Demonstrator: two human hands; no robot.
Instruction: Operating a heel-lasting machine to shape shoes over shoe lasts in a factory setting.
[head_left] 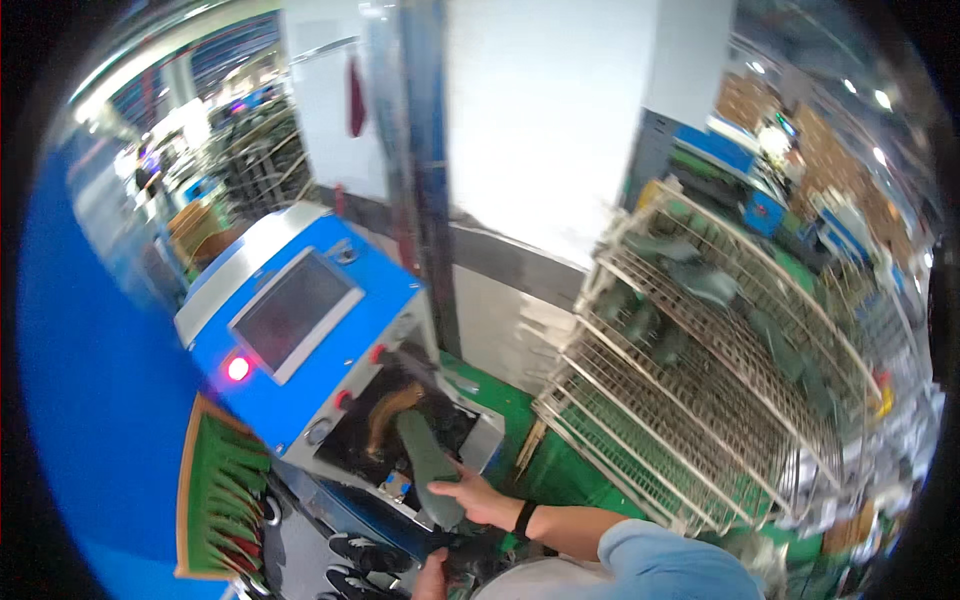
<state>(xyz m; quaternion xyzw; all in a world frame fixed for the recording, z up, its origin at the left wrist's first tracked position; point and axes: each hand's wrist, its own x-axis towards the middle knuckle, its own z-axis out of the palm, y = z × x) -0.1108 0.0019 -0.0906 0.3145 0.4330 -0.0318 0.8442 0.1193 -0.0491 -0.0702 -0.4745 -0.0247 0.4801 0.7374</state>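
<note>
Evidently the right hand (482, 500) has its fingers closed on the near end of a long grey-green piece (428, 462) — its far end points away from the fingertips into the dark opening of a blue machine (378, 275). Just beyond that far end is a curved brown part (388, 408), and a small blue-and-silver block (397, 486) lies just left of the fingertips. Below the right fingers, the left hand (432, 576) shows only partly at the lower edge; whether its fingers are wide, narrow or holding something, I cannot tell. Behind the right fingers, a black band (525, 520) circles the wrist. Farther out, up and left of the fingers, the machine carries a dark screen (297, 312) and a glowing red light (237, 369). Left of the left fingers are black shoes (360, 550) and, farther off, a green wood-edged tray (187, 500). Well to the right of the right fingers stands a tiered wire rack (655, 405) — dark green pieces (710, 283) rest on it.
</note>
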